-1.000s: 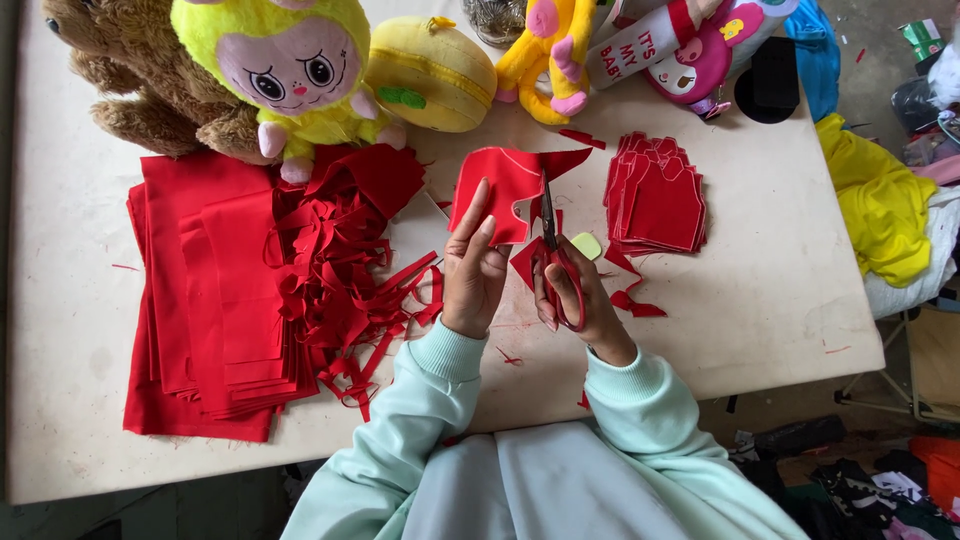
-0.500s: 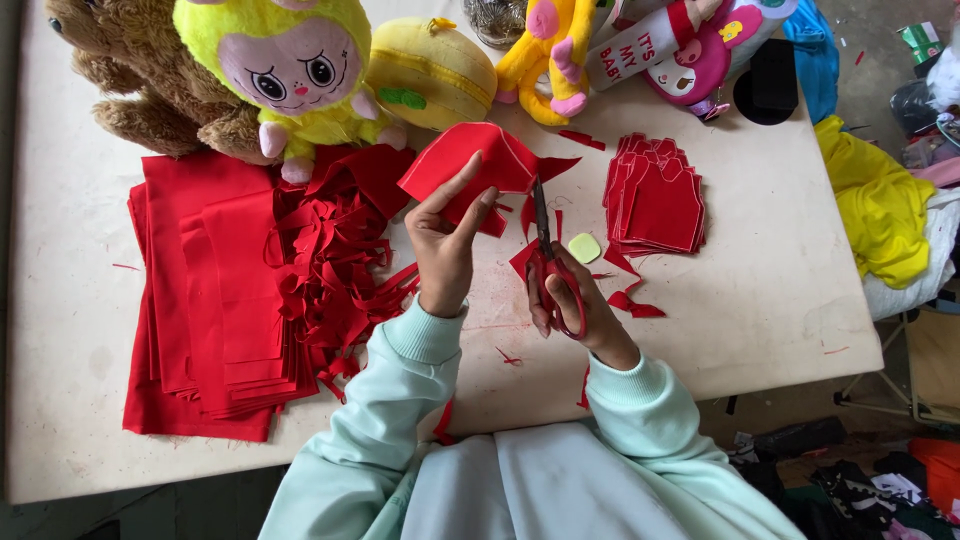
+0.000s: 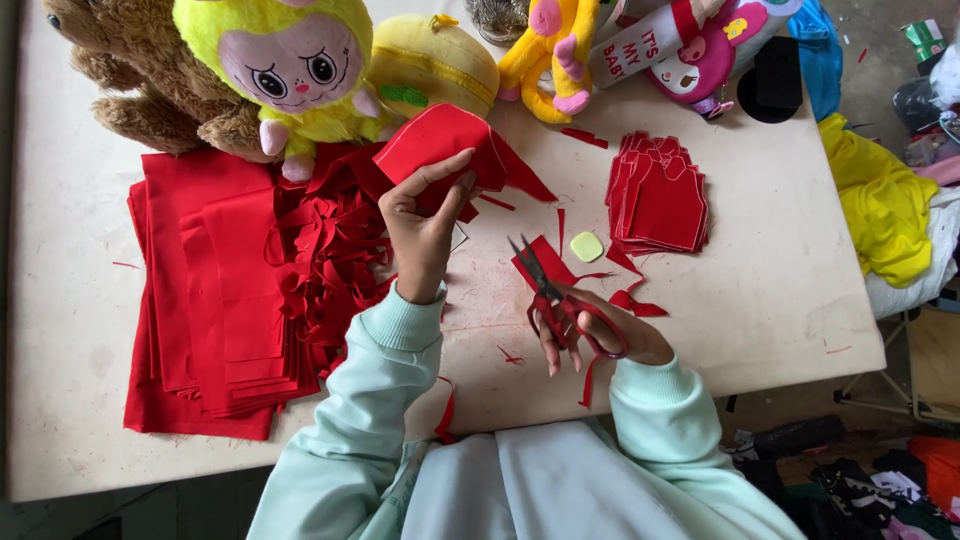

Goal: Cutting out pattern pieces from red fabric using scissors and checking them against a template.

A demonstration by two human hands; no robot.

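Red-handled scissors (image 3: 560,305) sat gripped in the right hand (image 3: 595,335), blades parted and pointing up the table (image 3: 770,300). Beyond, the left hand (image 3: 425,225) pinched a red fabric piece (image 3: 440,145) raised over the scrap pile (image 3: 325,260). Farther right lay a stack of cut red pieces (image 3: 660,195); plush toys (image 3: 290,70) lined the far edge.

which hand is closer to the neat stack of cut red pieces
Right. The right hand, holding scissors, sits just below-left of the stack of cut red pieces; the left hand is farther left, holding red fabric.
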